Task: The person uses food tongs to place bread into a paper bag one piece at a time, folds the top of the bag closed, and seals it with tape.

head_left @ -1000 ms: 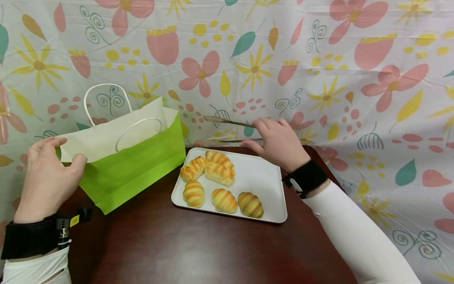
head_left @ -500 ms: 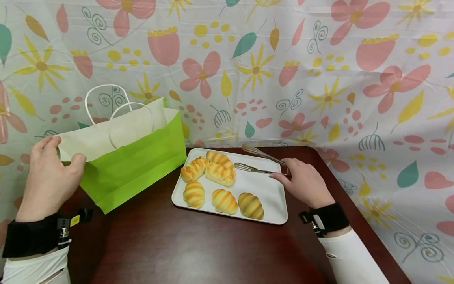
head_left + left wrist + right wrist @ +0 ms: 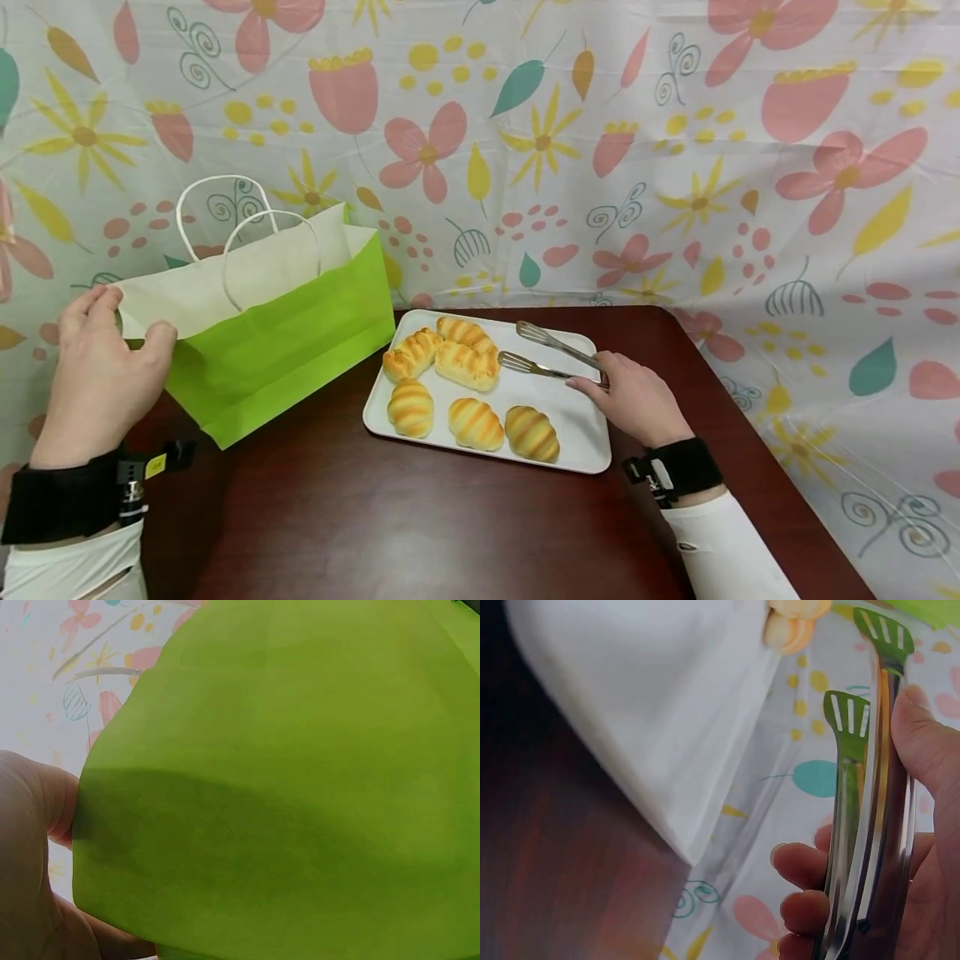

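Note:
In the head view my left hand (image 3: 108, 375) holds the left end of a bright green paper bag (image 3: 285, 333) at its mouth. The bag stands upright with a white lining and two white cord handles. The left wrist view shows the thumb and a finger at the bag's green side (image 3: 300, 810). My right hand (image 3: 641, 400) grips metal tongs (image 3: 558, 342) with slotted ends, spread apart above a white tray (image 3: 573, 417). The right wrist view shows fingers and thumb around the tongs (image 3: 847, 802). Several bread rolls (image 3: 476, 423) lie on the tray's left and front parts, apart from the tong tips.
The dark red-brown table (image 3: 420, 525) bears the bag and the tray. A white curtain (image 3: 570, 250) with printed flowers hangs close behind the table and along its right side. The bag's right end stands close to the tray's left back corner.
My right hand has brought the tongs down and toward me from behind the tray to above it, with the arms spread apart. The left hand and bag stay nearly still; the front handle has swung upright.

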